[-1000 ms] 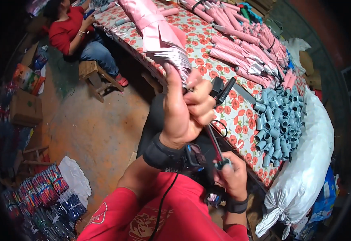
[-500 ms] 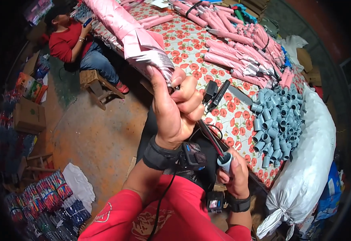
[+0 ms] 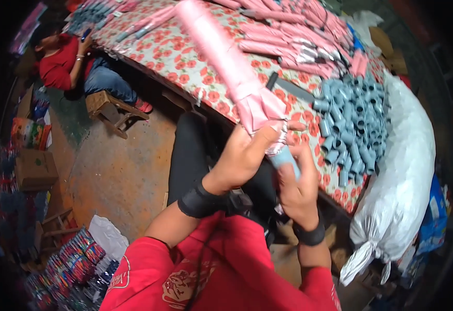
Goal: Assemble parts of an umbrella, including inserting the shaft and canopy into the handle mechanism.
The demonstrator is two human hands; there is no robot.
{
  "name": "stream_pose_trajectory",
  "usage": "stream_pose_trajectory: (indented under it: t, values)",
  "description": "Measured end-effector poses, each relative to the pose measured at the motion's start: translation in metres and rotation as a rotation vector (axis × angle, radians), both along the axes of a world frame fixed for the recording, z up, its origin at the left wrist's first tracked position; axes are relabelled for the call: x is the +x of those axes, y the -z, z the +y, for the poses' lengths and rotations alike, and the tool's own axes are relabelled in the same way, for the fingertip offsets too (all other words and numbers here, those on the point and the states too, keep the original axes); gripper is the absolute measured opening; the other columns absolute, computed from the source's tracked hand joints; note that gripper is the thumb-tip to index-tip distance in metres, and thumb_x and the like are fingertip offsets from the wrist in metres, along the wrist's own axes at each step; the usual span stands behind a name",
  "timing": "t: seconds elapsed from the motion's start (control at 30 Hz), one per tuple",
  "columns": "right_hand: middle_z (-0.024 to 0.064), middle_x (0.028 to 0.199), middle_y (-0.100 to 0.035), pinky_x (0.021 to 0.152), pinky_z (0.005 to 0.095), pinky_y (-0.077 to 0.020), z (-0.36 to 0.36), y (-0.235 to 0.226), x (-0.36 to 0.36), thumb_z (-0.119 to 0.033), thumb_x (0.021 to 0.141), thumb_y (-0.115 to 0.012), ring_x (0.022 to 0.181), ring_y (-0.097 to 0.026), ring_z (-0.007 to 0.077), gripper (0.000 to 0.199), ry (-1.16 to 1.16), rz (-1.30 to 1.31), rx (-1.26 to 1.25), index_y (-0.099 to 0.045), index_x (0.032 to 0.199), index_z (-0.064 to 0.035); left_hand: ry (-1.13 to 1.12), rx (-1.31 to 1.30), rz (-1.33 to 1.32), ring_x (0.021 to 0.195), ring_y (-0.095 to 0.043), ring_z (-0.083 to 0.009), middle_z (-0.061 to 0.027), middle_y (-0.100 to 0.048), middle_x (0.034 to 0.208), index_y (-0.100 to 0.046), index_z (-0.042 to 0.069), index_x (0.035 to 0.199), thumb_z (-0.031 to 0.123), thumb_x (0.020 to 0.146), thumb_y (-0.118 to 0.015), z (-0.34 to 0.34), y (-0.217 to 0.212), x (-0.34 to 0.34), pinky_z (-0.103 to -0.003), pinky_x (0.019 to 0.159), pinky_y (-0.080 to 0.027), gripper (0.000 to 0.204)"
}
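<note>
A folded pink umbrella point(image 3: 221, 62) slants up and away to the left, slightly blurred. Its gathered, silver-lined canopy end is gripped by my left hand point(image 3: 242, 158). My right hand point(image 3: 300, 189) is closed around a light grey-blue plastic tube point(image 3: 285, 159), which meets the silver edge of the canopy. How far the tube goes over the canopy is hidden by my fingers. On the table to the right is a heap of similar grey-blue tubes point(image 3: 356, 122). Black bands circle both wrists.
Several pink folded umbrellas point(image 3: 283, 39) lie on the flower-patterned table point(image 3: 172, 49). A long white sack point(image 3: 403, 166) rests at the right edge. At the left, a person point(image 3: 60, 65) in red sits on a wooden stool point(image 3: 110, 111). Packed bundles point(image 3: 71, 264) are on the floor.
The tube has slid up the shaft to the canopy end, bringing my hands together. The umbrella has swung rightward. The view has shifted slightly.
</note>
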State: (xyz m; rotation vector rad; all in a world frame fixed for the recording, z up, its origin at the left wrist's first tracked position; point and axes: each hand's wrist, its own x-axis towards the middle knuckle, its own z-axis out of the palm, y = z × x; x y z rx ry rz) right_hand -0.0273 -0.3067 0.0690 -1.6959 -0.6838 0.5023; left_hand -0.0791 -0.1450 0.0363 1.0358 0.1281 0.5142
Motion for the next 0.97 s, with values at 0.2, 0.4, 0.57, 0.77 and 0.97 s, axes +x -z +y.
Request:
stream_pose_trajectory:
  t: [0.2,0.4,0.57,0.77,0.97]
  values:
    - [0.0095,0.085,-0.063,0.066,0.0302,-0.0460,0.023,0.023,0.000,-0.027,0.098,-0.066,0.068,-0.053,0.0168,0.040,0.024,0.222,0.131,-0.050,0.124,-0.0003,0.041,-0.059,0.039,0.095,-0.066,-0.0194,-0.0185,-0.071,0.113,-0.060,-0.005,0.118,0.014,0.103,-0.050,-0.015,-0.007,0.006,-0.029,0.086,-0.053,0.026]
    - [0.0091,0.102,-0.068,0.080,0.0277,-0.0488,0.019,0.025,0.007,-0.018,0.099,-0.064,0.085,-0.060,0.0168,0.040,-0.143,-0.016,0.027,-0.054,0.132,0.0031,-0.020,0.124,0.239,0.082,-0.067,-0.0208,-0.0179,-0.070,0.098,-0.062,-0.003,0.107,0.013,0.098,-0.054,0.007,0.009,0.007,-0.030,0.073,-0.054,0.021]
    - [0.0073,0.093,-0.069,0.076,0.0269,-0.0494,-0.010,0.059,0.017,-0.007,0.093,-0.071,0.078,-0.060,0.0152,0.031,-0.132,0.062,-0.105,-0.063,0.120,0.0052,-0.209,0.223,0.601,0.056,-0.057,-0.0147,-0.0080,-0.065,0.079,-0.063,0.000,0.105,0.010,0.088,-0.061,0.064,0.050,0.007,-0.027,0.053,-0.048,0.020]
    - [0.0056,0.084,-0.069,0.068,0.0264,-0.0484,-0.028,0.066,0.027,-0.004,0.092,-0.072,0.070,-0.056,0.0135,0.025,0.054,0.122,-0.283,-0.065,0.114,0.0054,-0.632,1.184,0.910,0.085,-0.065,-0.0339,-0.0198,-0.071,0.104,-0.063,-0.003,0.125,0.024,0.088,-0.068,0.172,0.103,0.031,-0.047,0.080,-0.051,0.045]
    - [0.0052,0.081,-0.068,0.066,0.0253,-0.0474,-0.027,0.081,0.035,-0.005,0.094,-0.069,0.067,-0.054,0.0124,0.023,0.172,-0.122,-0.409,-0.065,0.115,0.0053,-0.957,1.696,0.658,0.112,-0.061,-0.0427,-0.0230,-0.066,0.128,-0.046,-0.003,0.145,0.031,0.098,-0.062,0.221,0.109,0.088,-0.060,0.109,-0.036,0.061]
